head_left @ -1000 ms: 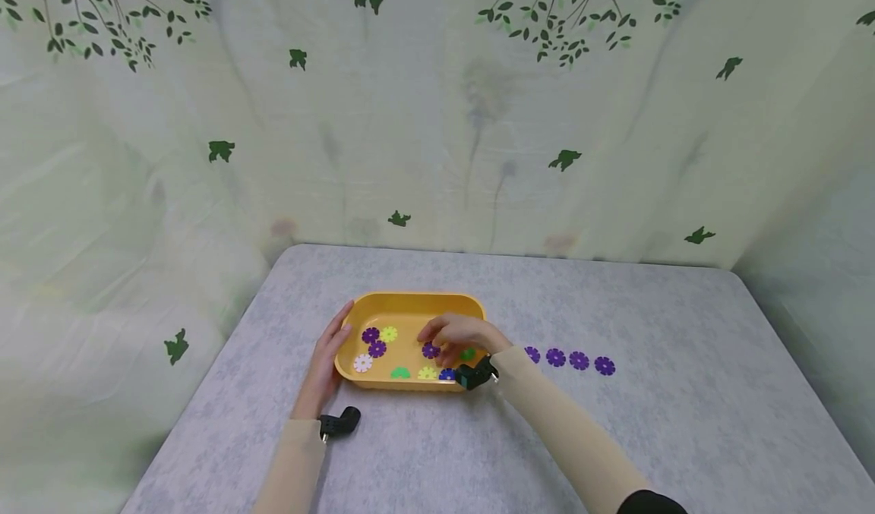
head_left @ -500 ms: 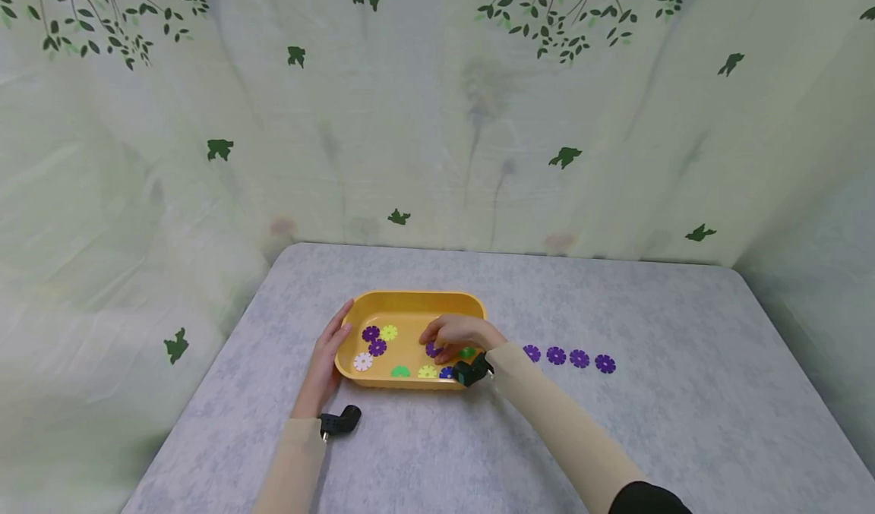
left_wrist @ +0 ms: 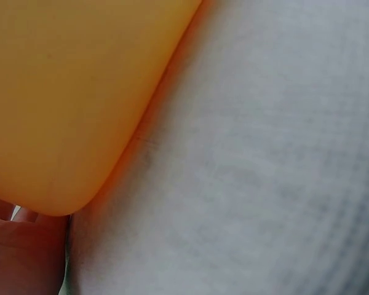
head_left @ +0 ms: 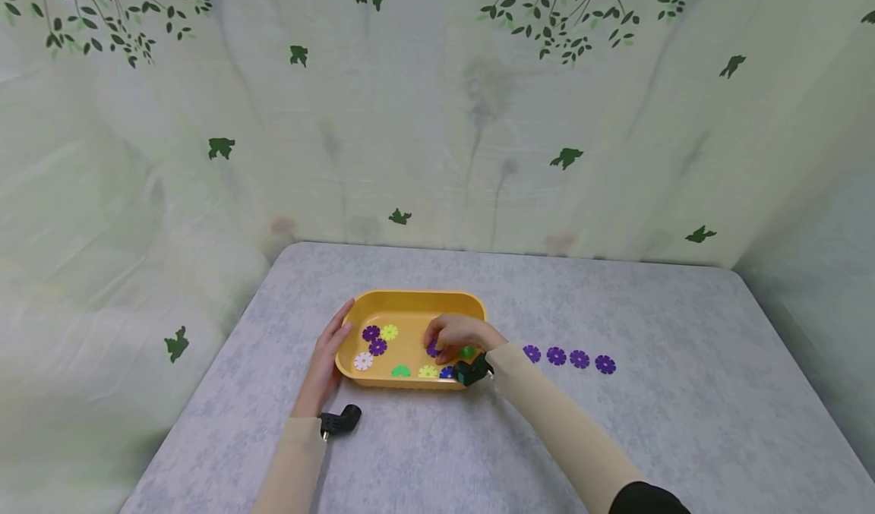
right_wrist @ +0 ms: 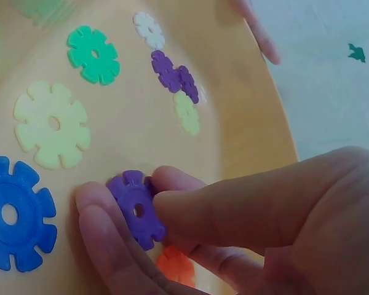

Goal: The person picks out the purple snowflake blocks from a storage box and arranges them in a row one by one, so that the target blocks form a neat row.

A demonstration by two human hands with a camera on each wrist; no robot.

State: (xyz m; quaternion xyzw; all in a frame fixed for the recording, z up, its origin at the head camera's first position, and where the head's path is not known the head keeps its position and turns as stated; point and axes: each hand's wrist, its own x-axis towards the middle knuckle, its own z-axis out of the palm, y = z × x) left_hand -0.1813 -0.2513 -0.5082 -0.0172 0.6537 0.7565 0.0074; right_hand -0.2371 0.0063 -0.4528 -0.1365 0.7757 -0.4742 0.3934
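My right hand (head_left: 465, 333) reaches into a yellow tray (head_left: 410, 301), with thumb and fingers pinching a purple notched plastic disc (right_wrist: 128, 198) with a hole in its middle. The disc stands tilted between the fingertips. At the tray's left end, my left hand (head_left: 326, 362) grips the rim, thumb over the edge and fingers outside. Only part of that hand shows under the tray corner in the left wrist view. Around the pinched disc lie a blue disc (right_wrist: 21, 230), a pale yellow disc (right_wrist: 52, 126), a green disc (right_wrist: 93, 55) and an orange disc (right_wrist: 175, 265), partly hidden by fingers.
Farther left in the tray are a white disc (head_left: 364, 361), two purple discs (head_left: 377, 347) and a yellow disc (head_left: 389, 332). To the tray's right, several purple discs (head_left: 579, 359) form a row on the grey table (head_left: 683, 423). A leaf-patterned curtain (head_left: 437, 119) hangs behind.
The right hand has shifted slightly, its fingers drawing closer round the purple disc, which moved a little to the right. The left hand and tray stay put.
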